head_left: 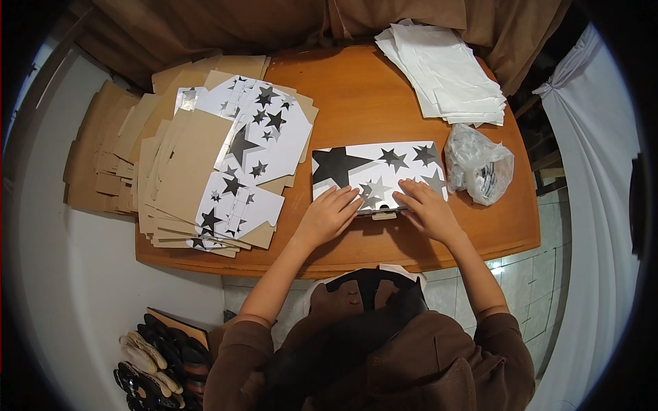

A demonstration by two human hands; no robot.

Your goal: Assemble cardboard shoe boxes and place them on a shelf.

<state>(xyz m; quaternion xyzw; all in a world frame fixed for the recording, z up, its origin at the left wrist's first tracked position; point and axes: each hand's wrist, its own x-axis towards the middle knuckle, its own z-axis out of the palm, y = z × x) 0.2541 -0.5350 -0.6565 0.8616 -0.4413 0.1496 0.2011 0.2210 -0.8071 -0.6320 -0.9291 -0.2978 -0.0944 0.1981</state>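
A white cardboard box [404, 175] printed with black and grey stars lies on the table in front of me, its lid down. A small brown cardboard tab [384, 216] sticks out at its front edge, below a dark notch. My left hand [332, 212] rests on the lid's front left part, fingers stretched out. Toward the front right, my right hand [428, 211] lies on the lid in the same way, its thumb down by the front edge. Neither hand is closed round anything.
Flat, unfolded star-printed box blanks [236, 144] and plain brown cardboard sheets [188, 164] pile up on the left of the wooden table [329, 89]. White paper sheets [445, 72] lie at the back right. Beside the box sits a clear plastic bag [480, 164] with small items. Shoes [161, 363] stand on the floor.
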